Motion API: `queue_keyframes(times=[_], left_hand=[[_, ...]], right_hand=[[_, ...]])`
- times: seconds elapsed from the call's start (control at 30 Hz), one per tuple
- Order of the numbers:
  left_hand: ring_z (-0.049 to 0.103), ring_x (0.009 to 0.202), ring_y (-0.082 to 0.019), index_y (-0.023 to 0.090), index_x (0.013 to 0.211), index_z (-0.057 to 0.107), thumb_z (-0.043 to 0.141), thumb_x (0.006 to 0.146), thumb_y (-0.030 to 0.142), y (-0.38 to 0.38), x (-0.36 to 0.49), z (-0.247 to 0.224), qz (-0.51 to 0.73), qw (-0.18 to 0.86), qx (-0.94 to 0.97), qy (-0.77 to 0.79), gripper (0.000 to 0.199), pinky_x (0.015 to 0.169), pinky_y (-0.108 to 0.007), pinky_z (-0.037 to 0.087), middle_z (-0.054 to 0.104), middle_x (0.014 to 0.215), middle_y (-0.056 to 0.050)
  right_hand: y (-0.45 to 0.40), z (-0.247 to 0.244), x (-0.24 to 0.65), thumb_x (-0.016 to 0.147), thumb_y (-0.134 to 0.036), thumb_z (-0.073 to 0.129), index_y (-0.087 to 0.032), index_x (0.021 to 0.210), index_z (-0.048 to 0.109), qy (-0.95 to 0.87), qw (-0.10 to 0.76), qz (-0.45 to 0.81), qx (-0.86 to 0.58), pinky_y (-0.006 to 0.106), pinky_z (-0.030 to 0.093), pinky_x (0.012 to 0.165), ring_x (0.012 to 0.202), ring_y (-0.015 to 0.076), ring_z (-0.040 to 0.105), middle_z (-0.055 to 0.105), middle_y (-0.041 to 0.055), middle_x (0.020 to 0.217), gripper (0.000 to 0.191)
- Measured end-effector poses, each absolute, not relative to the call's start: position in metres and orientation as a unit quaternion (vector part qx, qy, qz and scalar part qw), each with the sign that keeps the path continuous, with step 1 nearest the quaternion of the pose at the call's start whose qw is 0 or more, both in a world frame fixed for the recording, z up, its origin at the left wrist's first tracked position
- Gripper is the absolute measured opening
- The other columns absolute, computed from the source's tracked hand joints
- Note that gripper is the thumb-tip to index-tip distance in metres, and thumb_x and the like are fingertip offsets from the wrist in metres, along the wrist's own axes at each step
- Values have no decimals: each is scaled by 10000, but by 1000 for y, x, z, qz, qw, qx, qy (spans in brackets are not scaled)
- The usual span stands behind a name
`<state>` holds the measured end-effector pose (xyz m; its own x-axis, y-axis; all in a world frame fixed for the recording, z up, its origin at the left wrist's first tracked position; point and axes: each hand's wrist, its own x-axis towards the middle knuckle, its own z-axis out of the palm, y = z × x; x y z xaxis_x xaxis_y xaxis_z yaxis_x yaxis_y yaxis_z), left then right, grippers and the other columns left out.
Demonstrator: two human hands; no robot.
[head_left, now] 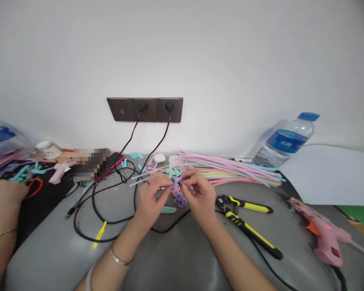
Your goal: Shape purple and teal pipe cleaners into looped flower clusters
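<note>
Both hands meet over the middle of the grey table. My left hand [153, 197] pinches the left side of a small pink and purple pipe-cleaner piece [179, 198], thumb and forefinger together. On its right side, my right hand [200, 196] grips the same piece between thumb and fingertips, where a dark blue bit shows. The purple looped end hangs down between the hands. Behind the fingertips are mint green pipe-cleaner bits [173, 171]. A teal strip [168, 209] lies on the table just below the piece.
Yellow-black pliers [251, 226], a pink glue gun [324, 234] and a tilted water bottle [286, 141] are right. Pastel pipe cleaners [230, 169] lie behind. Black cables [94, 202] loop left, near a phone [113, 163]. Another person's hand [7, 198] is far left by red scissors [35, 188].
</note>
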<state>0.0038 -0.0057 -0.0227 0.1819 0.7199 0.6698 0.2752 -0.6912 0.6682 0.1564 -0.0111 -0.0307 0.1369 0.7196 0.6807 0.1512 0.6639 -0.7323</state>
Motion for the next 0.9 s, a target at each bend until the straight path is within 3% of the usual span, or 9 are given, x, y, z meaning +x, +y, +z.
queue_keyframes(times=[0.2,0.43,0.63,0.77,0.9], left_hand=[[646,885,-163,256,876,684,592,868,109,-18,3,-6,578,54,782,228,174,800,-325,550,673,905,-21],[626,849,-146,250,796,706,625,860,124,-26,9,4,587,74,770,239,162,766,-279,548,627,888,-17],[621,916,-153,250,851,687,596,835,43,-24,4,-1,571,70,786,228,226,760,-266,553,627,959,-26],[614,968,-150,216,845,646,486,865,14,-22,3,-6,574,136,766,254,259,764,-246,536,622,1060,-52],[624,931,-168,202,943,596,499,911,150,-18,8,-9,609,320,665,289,114,741,-259,543,639,992,-66]], right_hand=[[-18,-23,160,836,-79,621,-231,821,600,-675,666,96,-303,328,506,653,729,186,638,673,44,819,154],[-20,-23,159,828,-58,586,-226,859,588,-668,674,90,-302,336,473,629,720,196,596,625,40,775,171],[-22,-22,159,844,-58,555,-226,869,573,-669,670,91,-310,341,463,649,729,195,586,615,37,784,171],[-20,-22,159,842,-35,560,-228,860,574,-662,674,88,-315,333,464,653,728,188,589,615,30,781,194],[-18,-21,160,847,-27,562,-232,850,576,-665,665,74,-332,326,469,660,727,181,596,617,18,771,205]])
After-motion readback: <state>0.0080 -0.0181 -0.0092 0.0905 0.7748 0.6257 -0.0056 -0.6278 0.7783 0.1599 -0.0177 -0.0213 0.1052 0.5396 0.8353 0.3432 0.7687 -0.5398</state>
